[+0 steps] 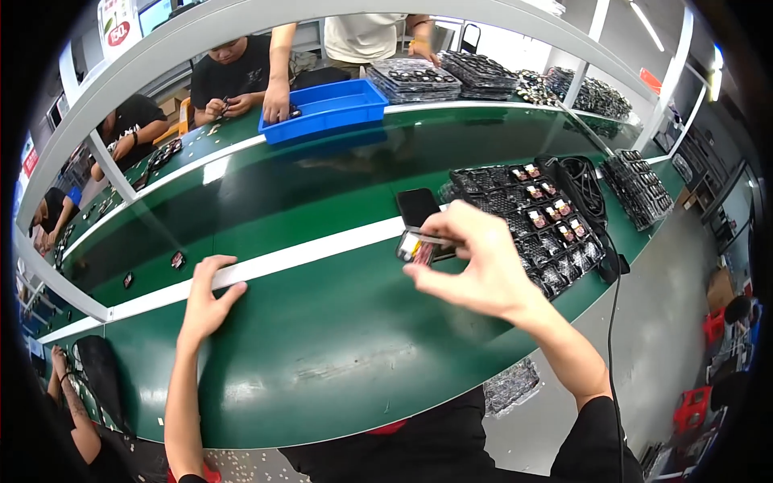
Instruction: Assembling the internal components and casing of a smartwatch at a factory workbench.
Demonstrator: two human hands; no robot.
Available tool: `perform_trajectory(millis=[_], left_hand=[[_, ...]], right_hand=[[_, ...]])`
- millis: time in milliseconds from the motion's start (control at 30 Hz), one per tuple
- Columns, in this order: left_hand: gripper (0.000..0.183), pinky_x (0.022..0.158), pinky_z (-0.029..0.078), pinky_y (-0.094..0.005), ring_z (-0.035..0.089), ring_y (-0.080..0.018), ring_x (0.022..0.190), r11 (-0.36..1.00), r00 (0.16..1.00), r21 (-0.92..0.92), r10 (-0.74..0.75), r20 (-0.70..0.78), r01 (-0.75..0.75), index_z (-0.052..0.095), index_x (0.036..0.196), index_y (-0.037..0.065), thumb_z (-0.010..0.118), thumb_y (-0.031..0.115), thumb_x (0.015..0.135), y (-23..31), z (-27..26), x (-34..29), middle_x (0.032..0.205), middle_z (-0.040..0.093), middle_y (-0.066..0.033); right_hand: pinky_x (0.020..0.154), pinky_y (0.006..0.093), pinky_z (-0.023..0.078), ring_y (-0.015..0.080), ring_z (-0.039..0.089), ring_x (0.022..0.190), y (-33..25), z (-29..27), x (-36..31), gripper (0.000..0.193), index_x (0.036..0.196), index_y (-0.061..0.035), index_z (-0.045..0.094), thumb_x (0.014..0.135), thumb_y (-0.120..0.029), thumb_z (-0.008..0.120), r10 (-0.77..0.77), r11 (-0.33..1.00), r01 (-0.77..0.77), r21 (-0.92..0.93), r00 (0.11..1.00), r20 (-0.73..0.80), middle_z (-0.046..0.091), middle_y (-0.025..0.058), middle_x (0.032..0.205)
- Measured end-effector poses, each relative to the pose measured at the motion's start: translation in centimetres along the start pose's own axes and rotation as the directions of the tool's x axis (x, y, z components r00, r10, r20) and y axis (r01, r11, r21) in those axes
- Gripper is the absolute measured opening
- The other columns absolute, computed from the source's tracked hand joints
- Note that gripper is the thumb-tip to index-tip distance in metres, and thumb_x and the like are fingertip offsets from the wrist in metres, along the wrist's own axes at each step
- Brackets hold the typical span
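Observation:
Above the green worktable point(322, 354), my right hand point(487, 266) pinches a small dark-framed electronic part point(411, 248) between thumb and fingers; yellow, white and reddish bits show on its face. A dark phone-like slab point(416, 206) lies just behind it by the white rail. My left hand point(208, 299) rests at that rail, thumb and fingers apart, holding nothing. Right of my right hand sits a black compartment tray point(483, 181); several of its pockets hold small parts with reddish and pale faces point(555, 211).
Beyond the white rail point(322, 251) runs a green belt with small dark parts point(177, 259). A blue bin point(322, 125) and stacked trays point(411, 80) stand behind it, with other people at work there. A black cable point(616, 346) hangs off the table's right edge.

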State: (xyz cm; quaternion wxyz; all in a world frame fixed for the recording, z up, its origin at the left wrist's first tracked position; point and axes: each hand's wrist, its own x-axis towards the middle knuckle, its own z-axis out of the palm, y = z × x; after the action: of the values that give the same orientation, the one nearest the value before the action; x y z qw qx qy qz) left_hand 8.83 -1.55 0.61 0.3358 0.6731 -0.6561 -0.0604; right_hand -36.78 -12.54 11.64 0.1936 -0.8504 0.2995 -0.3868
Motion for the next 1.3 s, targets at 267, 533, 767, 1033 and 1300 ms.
perform_trajectory(millis=[267, 533, 767, 1033, 1300], left_hand=[[0.056, 0.119, 0.048, -0.0488, 0.058, -0.0384, 0.146, 0.795, 0.92, 0.485, -0.228, -0.32, 0.365, 0.063, 0.154, 0.009, 0.075, 0.038, 0.108, -15.8, -4.0, 1.7, 0.154, 0.066, -0.0163], [0.038, 0.108, 0.053, -0.046, 0.066, -0.0365, 0.121, 0.939, 0.976, 0.315, -0.076, -0.205, 0.139, 0.063, 0.147, 0.003, 0.07, 0.015, 0.111, -15.7, -3.8, 2.8, 0.131, 0.068, -0.0163], [0.047, 0.108, 0.052, -0.042, 0.065, -0.0308, 0.116, 0.978, 0.987, 0.186, -0.067, -0.143, 0.094, 0.06, 0.154, -0.001, 0.071, 0.013, 0.11, -11.3, -1.4, 2.8, 0.13, 0.065, -0.0161], [0.052, 0.11, 0.052, -0.0411, 0.066, -0.031, 0.119, 1.0, 1.0, 0.008, -0.011, -0.029, 0.011, 0.061, 0.152, 0.002, 0.075, 0.002, 0.102, -1.4, 0.9, 0.6, 0.133, 0.065, -0.0164], [0.049, 0.111, 0.051, -0.0411, 0.066, -0.0329, 0.121, 1.0, 0.999, 0.0, 0.018, -0.032, -0.018, 0.063, 0.149, 0.003, 0.077, 0.003, 0.102, -0.2, 1.6, 0.1, 0.133, 0.065, -0.016]], right_hand=[[0.079, 0.0381, 0.06, 0.0233, 0.076, 0.08, 11.6, -14.0, -0.2, 0.042, 0.102, -0.0004, 0.079, 0.083, -0.036, 0.092, 0.341, 0.778, -0.498, -0.384, 0.847, -0.407, 0.079, 0.0115, 0.087], [0.075, 0.0411, 0.058, 0.0266, 0.073, 0.076, 14.9, -19.4, -9.7, 0.046, 0.094, 0.0027, 0.079, 0.08, -0.038, 0.094, 0.504, 0.588, -0.68, -0.437, 0.731, -0.459, 0.076, 0.0176, 0.082], [0.075, 0.0394, 0.058, 0.0244, 0.071, 0.074, 13.0, -19.6, -14.6, 0.043, 0.097, 0.0047, 0.078, 0.079, -0.031, 0.094, 0.528, 0.506, -0.748, -0.43, 0.663, -0.531, 0.075, 0.0157, 0.082], [0.065, 0.0313, 0.05, 0.0099, 0.058, 0.067, 13.1, -18.2, -16.2, 0.053, 0.126, 0.005, 0.077, 0.092, -0.031, 0.094, 0.5, 0.641, -0.727, -0.245, 0.638, -0.586, 0.063, 0.0013, 0.071], [0.058, 0.0218, 0.027, -0.0023, 0.04, 0.063, 9.1, -10.0, -17.7, 0.048, 0.141, 0.0033, 0.069, 0.101, -0.014, 0.088, 0.582, 0.761, -0.633, 0.143, 0.567, -0.582, 0.049, -0.0121, 0.069]])
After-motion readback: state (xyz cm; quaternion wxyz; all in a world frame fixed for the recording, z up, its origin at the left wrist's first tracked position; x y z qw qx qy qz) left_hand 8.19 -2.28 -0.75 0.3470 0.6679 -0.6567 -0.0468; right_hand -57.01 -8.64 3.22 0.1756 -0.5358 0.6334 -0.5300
